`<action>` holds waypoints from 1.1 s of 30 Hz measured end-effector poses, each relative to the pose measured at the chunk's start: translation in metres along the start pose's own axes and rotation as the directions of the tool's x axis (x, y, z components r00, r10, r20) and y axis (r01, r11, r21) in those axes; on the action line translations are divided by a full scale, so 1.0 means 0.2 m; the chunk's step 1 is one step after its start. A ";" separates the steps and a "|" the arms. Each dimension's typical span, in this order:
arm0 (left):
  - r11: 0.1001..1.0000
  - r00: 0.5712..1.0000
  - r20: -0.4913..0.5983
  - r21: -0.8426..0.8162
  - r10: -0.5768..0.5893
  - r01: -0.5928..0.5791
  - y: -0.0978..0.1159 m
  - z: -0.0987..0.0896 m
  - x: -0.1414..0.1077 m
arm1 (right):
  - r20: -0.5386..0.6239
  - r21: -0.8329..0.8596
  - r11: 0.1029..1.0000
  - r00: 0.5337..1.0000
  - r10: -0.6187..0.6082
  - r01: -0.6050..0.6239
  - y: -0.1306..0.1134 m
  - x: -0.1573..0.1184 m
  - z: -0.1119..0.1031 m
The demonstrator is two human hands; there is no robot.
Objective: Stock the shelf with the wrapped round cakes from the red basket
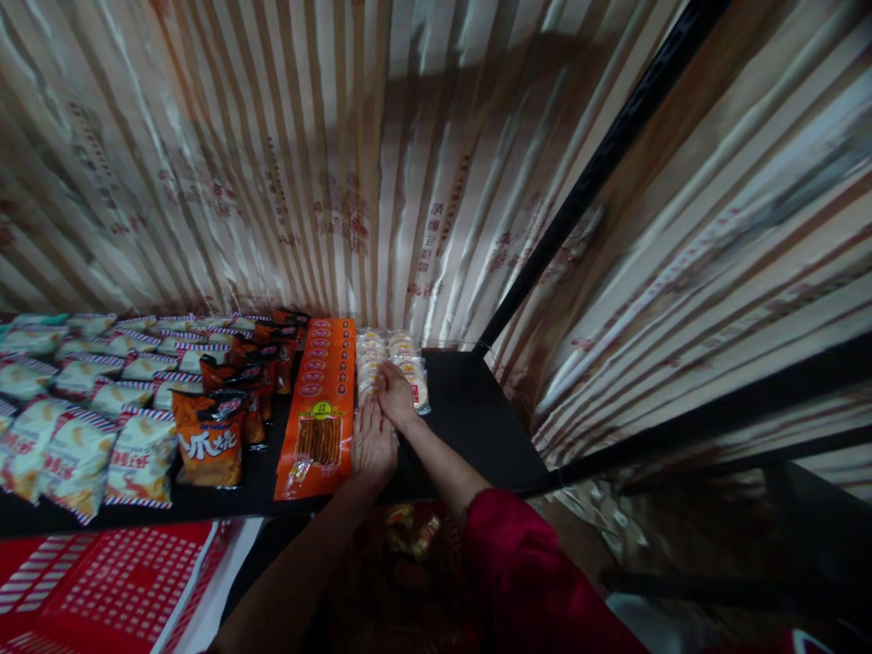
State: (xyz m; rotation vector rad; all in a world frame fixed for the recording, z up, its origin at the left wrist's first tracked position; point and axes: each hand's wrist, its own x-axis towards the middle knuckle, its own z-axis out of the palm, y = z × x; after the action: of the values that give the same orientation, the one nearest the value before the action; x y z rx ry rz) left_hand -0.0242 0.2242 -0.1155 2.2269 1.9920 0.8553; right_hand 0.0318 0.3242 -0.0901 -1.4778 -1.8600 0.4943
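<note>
Small white wrapped packets [413, 371] lie in rows on the black shelf [470, 409], right of a long orange package [317, 377]. My left hand [373, 440] is at the near left end of these packets, beside the orange package, palm side up with its fingers stretched forward. My right hand [393, 395] reaches over the packets from the right, touching or nearly touching my left hand. Its fingers are bent and partly hidden, so whether they grip a packet cannot be made out.
Rows of white snack bags [140, 459] and orange-black bags [210, 445] fill the shelf's left part. Below stands a red plastic basket [123, 577]. Striped curtains [306, 163] hang behind, and a black post [586, 191] rises at the right corner.
</note>
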 end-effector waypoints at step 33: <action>0.988 0.991 -0.067 0.108 0.117 -0.109 0.11 0.11 0.18 | 0.473 -0.489 0.852 0.877 0.080 0.186 0.13 0.33 -0.25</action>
State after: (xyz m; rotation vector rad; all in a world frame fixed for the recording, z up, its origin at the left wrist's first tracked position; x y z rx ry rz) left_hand 0.0053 0.2609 -0.1132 2.4205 2.0020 0.8749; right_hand 0.0783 0.3879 -0.0543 -1.7530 -2.5818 0.3575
